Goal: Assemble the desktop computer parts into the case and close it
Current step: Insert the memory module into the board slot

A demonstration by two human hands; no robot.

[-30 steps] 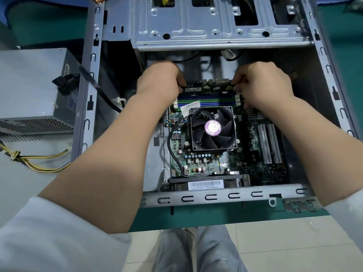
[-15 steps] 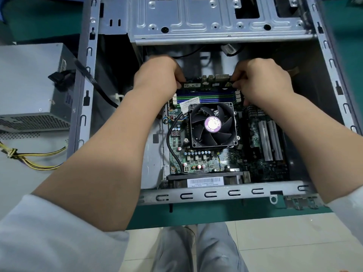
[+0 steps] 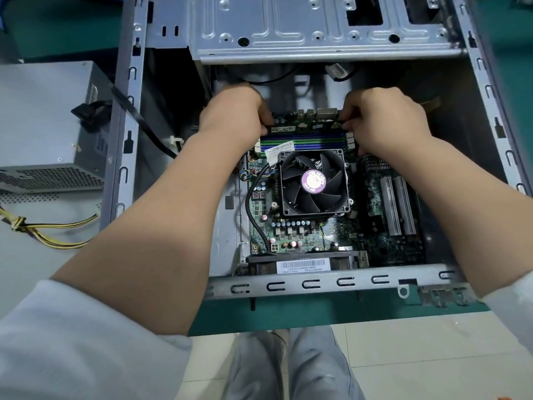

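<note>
Inside an open grey metal computer case (image 3: 317, 281), a left hand (image 3: 233, 116) and right hand (image 3: 383, 119) pinch opposite ends of a thin green memory stick (image 3: 308, 127), fingers curled round it, above the blue-and-green slots (image 3: 302, 141) beside the black cooler fan (image 3: 313, 183).

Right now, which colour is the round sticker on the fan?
Pinkish purple sticker, on the black fan; head view.

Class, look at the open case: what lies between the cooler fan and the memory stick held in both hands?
In the head view, blue and green memory slots and a white barcode label.
</note>
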